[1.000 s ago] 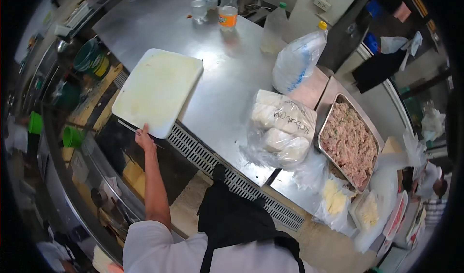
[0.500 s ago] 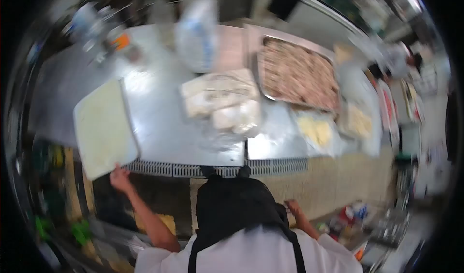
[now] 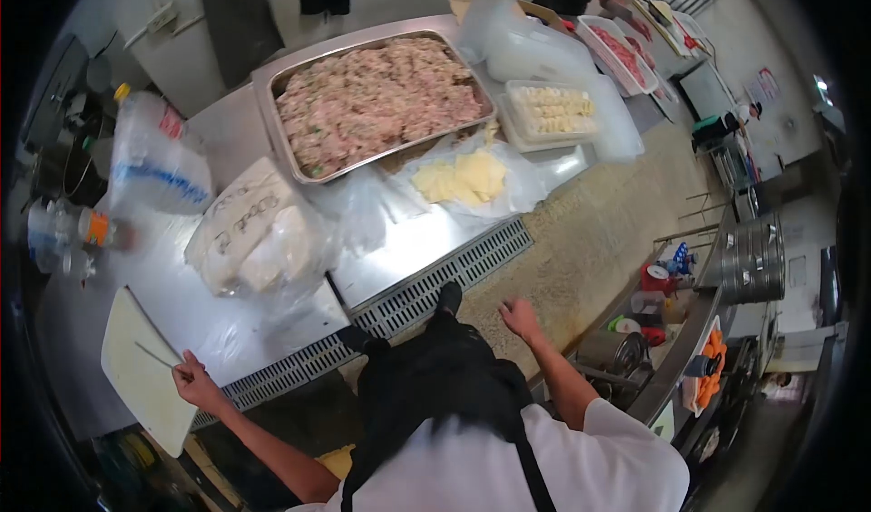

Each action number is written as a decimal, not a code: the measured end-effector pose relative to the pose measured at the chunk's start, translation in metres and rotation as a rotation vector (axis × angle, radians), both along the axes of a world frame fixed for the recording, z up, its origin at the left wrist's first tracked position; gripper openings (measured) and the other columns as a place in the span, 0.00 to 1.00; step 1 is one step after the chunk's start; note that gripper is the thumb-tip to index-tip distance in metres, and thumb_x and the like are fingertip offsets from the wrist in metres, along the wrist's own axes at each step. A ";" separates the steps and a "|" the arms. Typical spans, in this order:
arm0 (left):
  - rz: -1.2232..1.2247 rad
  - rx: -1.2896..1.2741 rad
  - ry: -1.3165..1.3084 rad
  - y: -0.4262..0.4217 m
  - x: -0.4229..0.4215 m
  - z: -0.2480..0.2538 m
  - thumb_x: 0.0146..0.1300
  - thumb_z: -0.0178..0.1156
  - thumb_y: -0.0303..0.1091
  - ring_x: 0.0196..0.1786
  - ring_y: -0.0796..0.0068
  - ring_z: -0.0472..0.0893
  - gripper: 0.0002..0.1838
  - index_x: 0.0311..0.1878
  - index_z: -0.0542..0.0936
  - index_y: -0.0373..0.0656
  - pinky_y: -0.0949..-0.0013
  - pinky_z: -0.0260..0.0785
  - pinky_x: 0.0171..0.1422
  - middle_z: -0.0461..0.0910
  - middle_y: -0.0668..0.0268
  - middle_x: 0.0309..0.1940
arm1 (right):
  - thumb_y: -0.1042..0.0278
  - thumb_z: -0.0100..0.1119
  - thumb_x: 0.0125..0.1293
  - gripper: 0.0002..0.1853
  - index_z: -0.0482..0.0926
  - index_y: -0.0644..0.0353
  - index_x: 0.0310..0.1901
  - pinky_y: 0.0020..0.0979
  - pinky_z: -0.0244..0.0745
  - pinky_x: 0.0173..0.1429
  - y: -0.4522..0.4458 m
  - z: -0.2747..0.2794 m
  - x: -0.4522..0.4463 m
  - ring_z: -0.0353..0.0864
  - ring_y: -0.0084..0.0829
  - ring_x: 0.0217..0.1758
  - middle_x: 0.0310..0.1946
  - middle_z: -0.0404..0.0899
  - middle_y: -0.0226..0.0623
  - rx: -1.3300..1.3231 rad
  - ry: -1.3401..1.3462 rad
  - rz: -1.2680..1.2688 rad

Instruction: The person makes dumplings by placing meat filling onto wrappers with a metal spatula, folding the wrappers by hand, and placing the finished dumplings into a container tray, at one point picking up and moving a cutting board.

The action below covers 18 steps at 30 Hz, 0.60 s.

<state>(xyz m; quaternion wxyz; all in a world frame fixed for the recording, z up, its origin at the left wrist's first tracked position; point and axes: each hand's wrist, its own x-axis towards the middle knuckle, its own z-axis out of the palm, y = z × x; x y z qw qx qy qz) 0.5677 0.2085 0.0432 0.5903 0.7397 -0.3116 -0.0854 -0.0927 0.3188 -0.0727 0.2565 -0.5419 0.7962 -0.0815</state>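
Note:
At the lower left, my left hand (image 3: 194,382) is closed on a thin, dark, stick-like tool (image 3: 156,352); its exact kind is unclear. The tool lies across the view of a pale cutting board (image 3: 145,394), which sits at the table's edge. My right hand (image 3: 519,318) hangs over the floor to the right, its fingers curled; whether anything is inside them is hidden. Ahead, a large metal tray (image 3: 290,163) holds ground meat filling (image 3: 376,99). Yellowish wrapper sheets (image 3: 460,178) rest on clear plastic nearer me.
Bagged white packages (image 3: 259,235) and a large plastic jug (image 3: 159,154) stand left of the tray. Right of it is a plastic container (image 3: 555,113) of rolled pieces. A co-worker's hands are near a meat bin (image 3: 621,54). A shelf with pots (image 3: 617,353) borders the right.
My view has turned right, so the table shifts left and tilts. My left hand now shows above the board's right edge with the thin tool; my right hand is raised further forward.

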 end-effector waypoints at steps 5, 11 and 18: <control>-0.266 0.076 -0.159 -0.031 -0.129 0.013 0.67 0.68 0.33 0.25 0.86 0.61 0.17 0.28 0.71 0.38 0.79 0.55 0.29 0.66 0.76 0.20 | 0.71 0.59 0.66 0.07 0.81 0.66 0.39 0.43 0.74 0.43 -0.113 0.086 -0.018 0.79 0.53 0.39 0.34 0.80 0.48 -0.585 -0.218 0.190; -0.452 0.091 -0.082 -0.058 -0.285 0.009 0.63 0.67 0.22 0.29 0.88 0.68 0.09 0.43 0.77 0.33 0.81 0.63 0.33 0.71 0.76 0.27 | 0.78 0.61 0.59 0.05 0.80 0.64 0.38 0.40 0.76 0.42 -0.188 0.120 -0.064 0.80 0.49 0.38 0.33 0.79 0.45 -0.730 -0.425 0.260; -0.530 0.190 -0.053 -0.063 -0.408 0.042 0.56 0.63 0.17 0.31 0.88 0.71 0.16 0.48 0.78 0.38 0.81 0.65 0.34 0.74 0.74 0.30 | 0.80 0.63 0.53 0.05 0.83 0.62 0.32 0.40 0.76 0.39 -0.225 0.118 -0.102 0.81 0.47 0.33 0.28 0.80 0.44 -0.731 -0.551 0.309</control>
